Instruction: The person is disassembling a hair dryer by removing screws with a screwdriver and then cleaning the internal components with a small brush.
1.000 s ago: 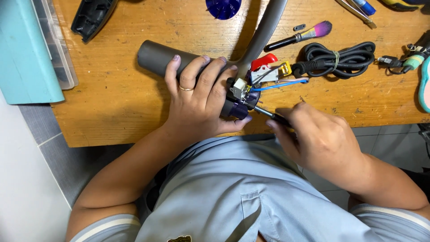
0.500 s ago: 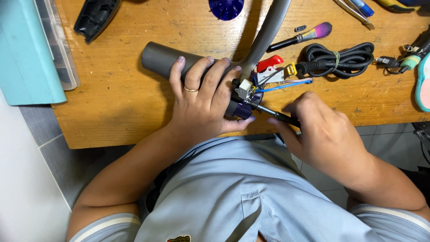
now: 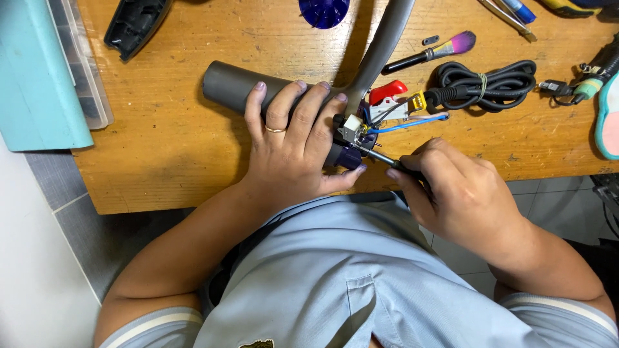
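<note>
left hand [image 3: 290, 151]: lay closed over the grey cylindrical appliance body [image 3: 235, 85] at centre frame, fingers spread across the barrel, thumb tucked under its open end, a ring on one finger.
right hand [image 3: 454, 190]: at centre right, closed round a thin screwdriver [image 3: 382, 158], whose tip sat at the dark purple end piece [image 3: 351, 156] of the body.
appliance body: lay on its side on the wooden desk [image 3: 180, 148], near the front edge, closed end toward the upper left, a grey tube [image 3: 382, 48] rising from it toward the top of the frame.
exposed parts: a small white switch block [image 3: 352, 127], a red trigger piece [image 3: 387, 90] and blue wire [image 3: 406, 122] hung loose just right of the open end.
cord: a coiled black cable [image 3: 487, 82] lay at upper right, joined to the loose wiring.
further out: a purple-tipped brush [image 3: 429, 53] above the cable, a black casing part [image 3: 134, 22] at upper left, a teal box [image 3: 35, 71] at far left, a blue round piece [image 3: 324, 9] at the top edge.
risk, slip: the driver tip looked close to the left thumb; a slip off the screw could have jabbed it.
risk, wires: the loose wires sat right beside the tip and could have been nicked or pulled if the body rolled.
risk, edge: small parts freed so near the desk edge could have dropped into the lap or to the floor.
</note>
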